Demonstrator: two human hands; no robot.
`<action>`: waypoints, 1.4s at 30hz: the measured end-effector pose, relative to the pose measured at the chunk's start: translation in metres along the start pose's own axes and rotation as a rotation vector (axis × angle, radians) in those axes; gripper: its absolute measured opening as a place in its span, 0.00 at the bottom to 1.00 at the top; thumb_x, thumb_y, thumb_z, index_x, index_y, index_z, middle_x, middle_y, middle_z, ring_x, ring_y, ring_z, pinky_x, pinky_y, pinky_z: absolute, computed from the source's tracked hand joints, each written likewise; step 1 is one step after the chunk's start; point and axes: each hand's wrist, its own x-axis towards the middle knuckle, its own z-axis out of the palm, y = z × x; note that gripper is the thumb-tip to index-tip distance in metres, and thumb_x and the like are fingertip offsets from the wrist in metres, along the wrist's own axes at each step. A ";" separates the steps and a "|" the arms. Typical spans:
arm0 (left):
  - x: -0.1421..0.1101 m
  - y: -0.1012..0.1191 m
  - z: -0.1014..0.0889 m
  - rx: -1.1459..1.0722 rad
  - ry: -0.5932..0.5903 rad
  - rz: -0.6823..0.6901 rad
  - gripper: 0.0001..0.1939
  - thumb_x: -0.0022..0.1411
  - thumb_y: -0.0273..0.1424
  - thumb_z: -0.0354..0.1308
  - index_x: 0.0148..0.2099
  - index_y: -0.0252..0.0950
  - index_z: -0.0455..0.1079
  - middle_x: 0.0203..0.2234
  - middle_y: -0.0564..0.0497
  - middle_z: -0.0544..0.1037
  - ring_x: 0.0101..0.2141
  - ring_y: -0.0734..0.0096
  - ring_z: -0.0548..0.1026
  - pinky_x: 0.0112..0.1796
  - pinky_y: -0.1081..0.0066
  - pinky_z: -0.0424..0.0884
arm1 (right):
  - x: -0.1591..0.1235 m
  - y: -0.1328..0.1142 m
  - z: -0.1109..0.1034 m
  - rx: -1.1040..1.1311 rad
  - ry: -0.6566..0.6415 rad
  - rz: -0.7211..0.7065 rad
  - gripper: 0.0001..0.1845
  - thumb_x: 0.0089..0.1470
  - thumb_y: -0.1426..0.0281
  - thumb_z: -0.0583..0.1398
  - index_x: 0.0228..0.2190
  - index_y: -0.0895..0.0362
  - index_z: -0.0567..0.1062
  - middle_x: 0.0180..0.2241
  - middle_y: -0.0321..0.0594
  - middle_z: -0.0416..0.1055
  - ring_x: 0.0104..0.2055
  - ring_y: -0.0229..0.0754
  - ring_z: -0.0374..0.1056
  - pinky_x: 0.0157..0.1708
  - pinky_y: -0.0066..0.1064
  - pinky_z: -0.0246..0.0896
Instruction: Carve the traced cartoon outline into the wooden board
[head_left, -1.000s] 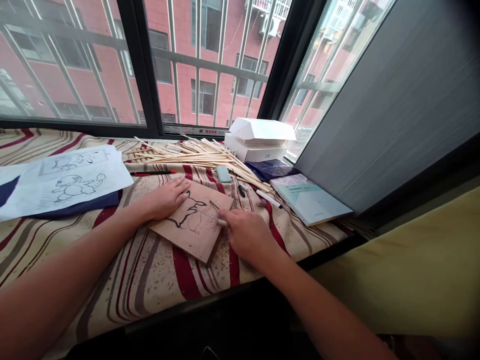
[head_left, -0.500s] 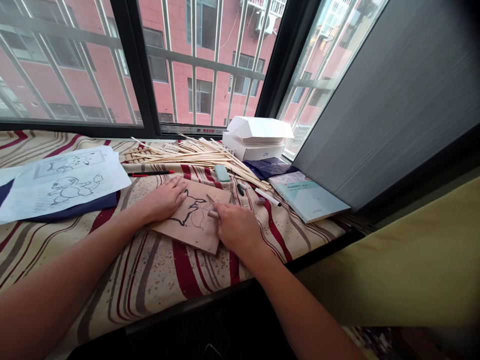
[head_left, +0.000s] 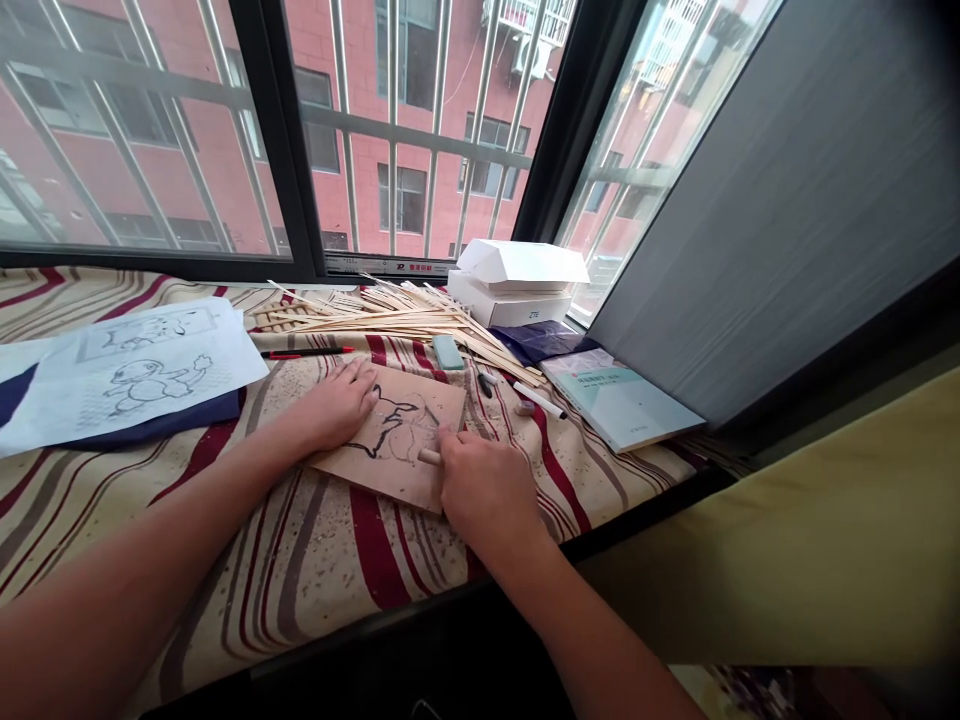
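A thin brown wooden board (head_left: 397, 460) with a black cartoon outline lies on the striped cloth (head_left: 315, 550). My left hand (head_left: 337, 403) lies flat on the board's left edge, fingers stretched out, pressing it down. My right hand (head_left: 480, 485) is closed around a small tool with a pale wooden handle (head_left: 429, 456), its tip resting on the board's lower right part. The tool's blade is too small to make out.
A pile of thin wooden sticks (head_left: 390, 312) lies behind the board, with a white box (head_left: 517, 280), a green eraser (head_left: 448, 351), pens (head_left: 536, 400), a red pencil (head_left: 304, 352) and a book (head_left: 619, 400). Printed drawings (head_left: 127, 375) lie at left. Barred windows (head_left: 390, 130) stand behind.
My right hand with the tool has drawn back toward me along the board's right side. The board has turned slightly. My left hand stays on the board.
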 end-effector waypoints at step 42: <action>-0.004 0.007 -0.009 0.039 -0.081 0.013 0.35 0.75 0.39 0.34 0.75 0.24 0.54 0.74 0.35 0.54 0.74 0.51 0.48 0.71 0.53 0.48 | 0.047 0.072 -0.011 -0.225 0.002 -0.441 0.26 0.64 0.75 0.52 0.61 0.53 0.74 0.51 0.45 0.81 0.45 0.50 0.78 0.34 0.35 0.57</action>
